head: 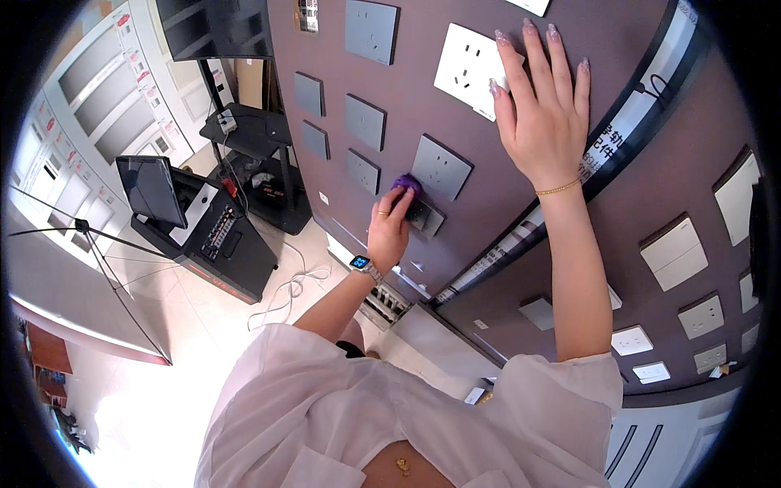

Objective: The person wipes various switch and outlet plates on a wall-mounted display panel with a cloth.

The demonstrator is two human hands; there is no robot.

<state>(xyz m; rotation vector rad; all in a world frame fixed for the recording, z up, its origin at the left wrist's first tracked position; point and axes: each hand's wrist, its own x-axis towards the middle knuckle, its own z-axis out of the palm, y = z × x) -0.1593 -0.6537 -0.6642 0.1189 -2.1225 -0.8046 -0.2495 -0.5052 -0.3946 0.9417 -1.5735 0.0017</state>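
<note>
My left hand (pixel 390 226) pinches a crumpled purple cloth (pixel 406 182) against the brown display panel (pixel 403 110). The cloth lies at the lower left corner of a grey wall socket (pixel 442 167) and the top of a smaller dark grey socket plate (pixel 427 218). Higher up, my right hand (pixel 543 128) rests flat with its fingers spread. Its thumb and index finger lie over the right part of a white wall socket (pixel 468 70), hiding some of it, while the other fingers are on the panel.
Several grey switch and socket plates (pixel 365 120) are mounted to the left. A second panel (pixel 586 268) bears more plates at right. On the floor at left stand a black wheeled speaker (pixel 213 238) with a tablet-like screen (pixel 151 190), a black stand (pixel 250 137), and a loose white cable (pixel 293 287).
</note>
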